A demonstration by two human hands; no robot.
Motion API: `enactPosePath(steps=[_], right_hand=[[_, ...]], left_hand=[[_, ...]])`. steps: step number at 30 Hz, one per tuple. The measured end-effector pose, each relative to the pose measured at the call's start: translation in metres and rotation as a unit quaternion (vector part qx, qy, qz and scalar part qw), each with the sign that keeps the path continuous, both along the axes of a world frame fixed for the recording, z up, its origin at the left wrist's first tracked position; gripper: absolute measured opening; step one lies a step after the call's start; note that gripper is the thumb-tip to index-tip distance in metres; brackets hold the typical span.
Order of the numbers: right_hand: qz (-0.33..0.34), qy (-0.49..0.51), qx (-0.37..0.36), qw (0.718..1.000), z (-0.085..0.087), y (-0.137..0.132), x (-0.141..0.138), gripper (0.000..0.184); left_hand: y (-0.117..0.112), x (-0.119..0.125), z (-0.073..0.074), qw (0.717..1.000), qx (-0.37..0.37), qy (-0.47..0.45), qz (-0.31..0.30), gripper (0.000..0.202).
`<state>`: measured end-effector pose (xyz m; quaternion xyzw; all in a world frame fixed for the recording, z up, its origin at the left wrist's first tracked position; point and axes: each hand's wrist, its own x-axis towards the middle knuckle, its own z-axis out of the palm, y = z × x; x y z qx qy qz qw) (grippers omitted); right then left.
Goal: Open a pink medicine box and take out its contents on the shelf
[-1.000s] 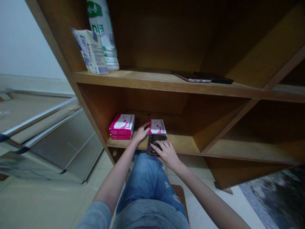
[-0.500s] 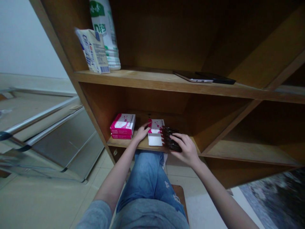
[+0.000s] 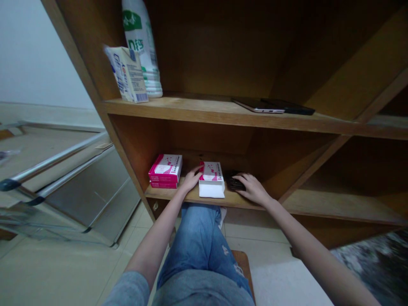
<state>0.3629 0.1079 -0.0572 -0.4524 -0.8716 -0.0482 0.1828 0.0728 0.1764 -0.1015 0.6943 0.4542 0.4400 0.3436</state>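
Observation:
My right hand (image 3: 251, 189) lies on the lower wooden shelf (image 3: 191, 198), its fingertips resting on a dark ribbed packet (image 3: 234, 182), possibly blister strips. That packet sits against the right side of a white box with a pink top (image 3: 211, 179). My left hand (image 3: 191, 179) rests at the box's left side, fingers spread and touching its edge. Just left of that hand stands a magenta and white box (image 3: 165, 171), which neither hand touches.
On the shelf above stand a cream carton (image 3: 126, 74) and a tall white and green bottle (image 3: 140, 46), with a flat tablet and phone (image 3: 272, 106) to the right. A metal-framed rack (image 3: 73, 178) stands left of the shelf unit. My jeans are below.
The dark packet has gone from the front of the white box to the shelf at its right. My right hand has moved right and now lies flatter on it. My left hand stays put.

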Motion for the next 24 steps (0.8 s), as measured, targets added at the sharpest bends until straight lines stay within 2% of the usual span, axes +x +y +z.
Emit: enactPosePath(steps=[11,14,16,18,20,24], right_hand=[[0.01,-0.023,-0.041,0.999,-0.009,0.009,-0.009,0.049],[0.006,0.0,-0.038,0.999,-0.004,0.009,-0.011,0.052],[-0.01,0.037,-0.008,0.999,0.003,0.005,-0.017,0.049],[-0.028,0.084,0.036,0.995,0.01,-0.003,-0.03,0.038],[-0.015,0.109,0.055,0.992,0.015,-0.014,-0.05,0.029],[0.056,0.027,0.014,0.998,0.009,-0.035,-0.099,0.031]], left_hand=[[-0.001,0.001,0.002,1.0,-0.016,0.013,0.007,0.045],[-0.001,0.001,0.002,1.0,-0.021,0.014,0.011,0.045],[-0.001,0.001,0.002,1.0,-0.022,0.015,0.014,0.045],[-0.001,0.001,0.002,1.0,-0.022,0.015,0.015,0.045],[0.0,0.0,0.001,1.0,-0.02,0.013,0.013,0.045],[0.001,0.0,-0.001,1.0,-0.004,0.003,0.008,0.044]])
